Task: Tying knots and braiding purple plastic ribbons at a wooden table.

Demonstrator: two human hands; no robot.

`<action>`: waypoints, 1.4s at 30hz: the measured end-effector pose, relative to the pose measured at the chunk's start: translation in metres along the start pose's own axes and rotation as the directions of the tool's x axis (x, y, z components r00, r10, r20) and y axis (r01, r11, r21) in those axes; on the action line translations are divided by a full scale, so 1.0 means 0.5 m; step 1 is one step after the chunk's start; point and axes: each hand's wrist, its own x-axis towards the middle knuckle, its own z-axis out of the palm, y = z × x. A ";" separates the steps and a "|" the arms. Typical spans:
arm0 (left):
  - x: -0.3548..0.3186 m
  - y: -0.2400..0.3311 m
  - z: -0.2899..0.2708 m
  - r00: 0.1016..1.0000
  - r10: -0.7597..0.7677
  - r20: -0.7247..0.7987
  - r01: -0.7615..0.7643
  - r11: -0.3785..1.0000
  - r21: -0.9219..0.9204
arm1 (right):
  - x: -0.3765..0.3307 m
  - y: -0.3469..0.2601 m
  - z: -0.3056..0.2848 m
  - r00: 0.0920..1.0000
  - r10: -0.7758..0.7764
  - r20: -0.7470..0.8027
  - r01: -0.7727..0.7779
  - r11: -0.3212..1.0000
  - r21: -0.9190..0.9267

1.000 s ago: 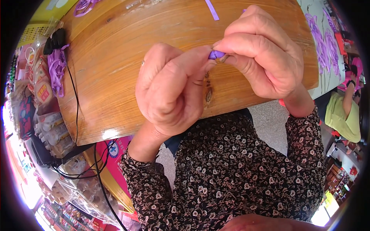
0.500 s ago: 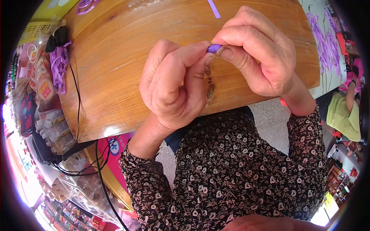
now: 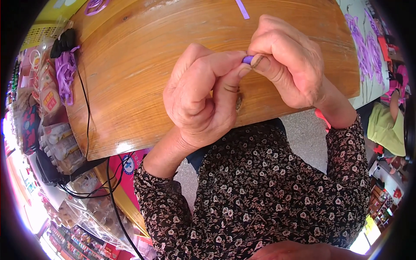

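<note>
Left hand and right hand: together, pinching small purple paper strip | Risk: strip likely slips or tears if pinch loosens above varnished wooden table.

A small piece sits pinched between the fingers of both hands, above the bench; a paper strip lies beyond, ribbon loops far left.

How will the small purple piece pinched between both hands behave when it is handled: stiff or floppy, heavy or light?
The purple piece is probably very light: fingertips alone hold it. It likely bends easily, like the purple strip lying flat on the wooden table. Mostly hidden, so it seems easily dropped.
</note>
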 end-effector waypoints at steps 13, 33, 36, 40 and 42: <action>-0.004 0.001 0.008 0.985 -0.170 -0.023 0.155 0.941 -0.300 | 0.008 -0.012 -0.016 0.789 0.483 0.380 -0.611 0.547 0.572; 0.000 -0.011 0.009 0.896 -0.434 0.093 0.385 0.657 -0.649 | 0.013 0.019 -0.017 0.996 -0.016 -0.089 0.021 0.998 0.053; -0.001 -0.009 0.009 0.888 -0.443 0.124 0.410 0.641 -0.649 | 0.009 0.020 -0.017 0.993 -0.012 -0.119 0.017 0.999 0.035; -0.001 -0.004 0.007 0.881 -0.450 0.147 0.425 0.617 -0.662 | 0.005 0.021 -0.016 0.993 -0.008 -0.122 0.010 1.000 0.016; 0.001 -0.001 0.006 0.874 -0.455 0.169 0.441 0.600 -0.667 | 0.005 0.021 -0.014 0.993 -0.003 -0.119 0.004 1.000 0.009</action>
